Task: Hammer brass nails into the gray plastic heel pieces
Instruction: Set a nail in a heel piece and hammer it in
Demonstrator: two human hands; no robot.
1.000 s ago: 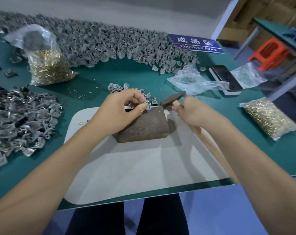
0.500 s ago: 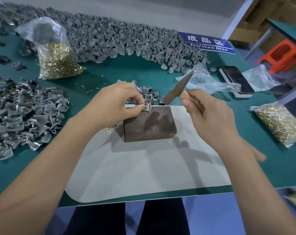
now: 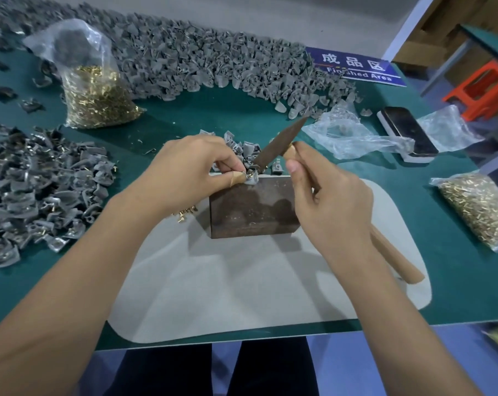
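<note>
2 hands work at the dark block: the left hand pinches a gray heel piece with a brass nail; the right hand grips the hammer.

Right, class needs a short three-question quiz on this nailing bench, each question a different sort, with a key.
1. True or false: the right hand grips the hammer.
2. Where does the heel piece pinched by the left hand rest?
A. on the block
B. on the phone
C. in a nail bag
3. Fill in: the English on the blue sign reads "Finished ____".

Key
1. true
2. A
3. Area
</note>
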